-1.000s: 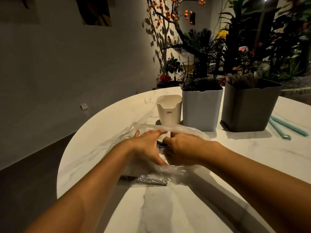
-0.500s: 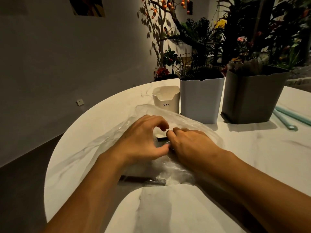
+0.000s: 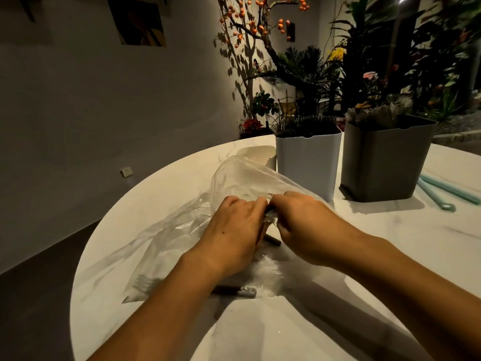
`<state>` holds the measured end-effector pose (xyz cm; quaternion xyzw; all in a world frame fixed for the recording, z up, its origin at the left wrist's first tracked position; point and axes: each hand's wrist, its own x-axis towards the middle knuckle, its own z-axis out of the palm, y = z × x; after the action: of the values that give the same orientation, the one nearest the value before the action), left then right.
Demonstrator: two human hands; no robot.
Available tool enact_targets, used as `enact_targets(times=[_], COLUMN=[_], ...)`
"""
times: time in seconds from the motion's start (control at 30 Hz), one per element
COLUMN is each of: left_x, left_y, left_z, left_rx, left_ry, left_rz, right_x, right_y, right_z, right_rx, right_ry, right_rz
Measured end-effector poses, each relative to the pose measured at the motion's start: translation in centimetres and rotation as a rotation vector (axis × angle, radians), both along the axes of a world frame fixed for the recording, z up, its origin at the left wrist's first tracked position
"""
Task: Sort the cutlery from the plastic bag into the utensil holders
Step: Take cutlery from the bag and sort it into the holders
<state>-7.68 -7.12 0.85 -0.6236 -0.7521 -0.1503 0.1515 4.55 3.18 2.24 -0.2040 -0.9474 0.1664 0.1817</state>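
A clear plastic bag (image 3: 182, 230) lies crumpled on the white marble table (image 3: 260, 334). My left hand (image 3: 234, 230) and my right hand (image 3: 304, 225) sit close together on top of it, both with fingers curled, pinching the plastic at the bag's raised part. Dark cutlery handles (image 3: 272, 239) show between the hands, and another handle end (image 3: 242, 291) pokes out under my left wrist. Behind the bag stand a white utensil holder (image 3: 308, 162) with dark cutlery in it, a grey holder (image 3: 385, 162) with pale cutlery, and a small cream cup (image 3: 260, 153) half hidden by the plastic.
Pale blue straw-like sticks (image 3: 442, 191) lie at the right of the grey holder. Plants and a branch with orange berries (image 3: 260, 22) stand beyond the table's far edge. The round table edge curves at the left, with dark floor below.
Both hands have closed together and lifted the plastic, which now rises higher and covers most of the cream cup. The camera has shifted slightly.
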Motion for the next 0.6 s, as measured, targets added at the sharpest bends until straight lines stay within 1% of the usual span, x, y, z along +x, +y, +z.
enact_targets(times=[0.03,0.1,0.17,0.23,0.27,0.33,0.4,0.43,0.47,0.53,0.6], left_x=[0.1,0.1,-0.3,-0.8,-1.0,-1.0,-0.8,-0.6,-0.4,0.2,1.0], left_y=[0.0,0.0,0.1,0.4,0.7,1.1,1.4,1.5,1.6,1.8,1.7], left_z=[0.1,0.2,0.2,-0.2,-0.5,-0.8,-0.6,-0.6,-0.6,-0.6,-0.4], left_rx=[-0.009,-0.025,-0.025,0.003,0.046,0.242,0.463,0.523,0.549,0.533,0.476], left_ry=[0.011,-0.007,-0.112,-0.157,-0.164,-0.174,-0.086,-0.027,0.044,0.149,0.186], left_rz=[0.01,0.049,0.105,0.119,0.118,0.095,0.048,0.028,0.004,-0.105,-0.242], right_x=[0.1,0.4,0.7,0.9,0.9,1.0,1.1,1.0,1.0,1.3,1.7], right_y=[0.2,0.8,1.3,1.8,2.1,2.5,2.5,2.6,2.5,2.3,2.0], right_z=[0.3,0.9,1.3,1.6,1.7,1.7,1.4,1.2,1.0,0.9,0.9], right_rx=[-0.1,-0.395,-0.702,-0.865,-0.89,-0.879,-0.832,-0.808,-0.791,-0.777,-0.768], right_ry=[0.033,0.073,0.126,0.212,0.25,0.289,0.262,0.237,0.218,0.201,0.229], right_rz=[0.011,0.071,0.108,0.092,0.076,0.054,0.064,0.07,0.08,0.101,0.151])
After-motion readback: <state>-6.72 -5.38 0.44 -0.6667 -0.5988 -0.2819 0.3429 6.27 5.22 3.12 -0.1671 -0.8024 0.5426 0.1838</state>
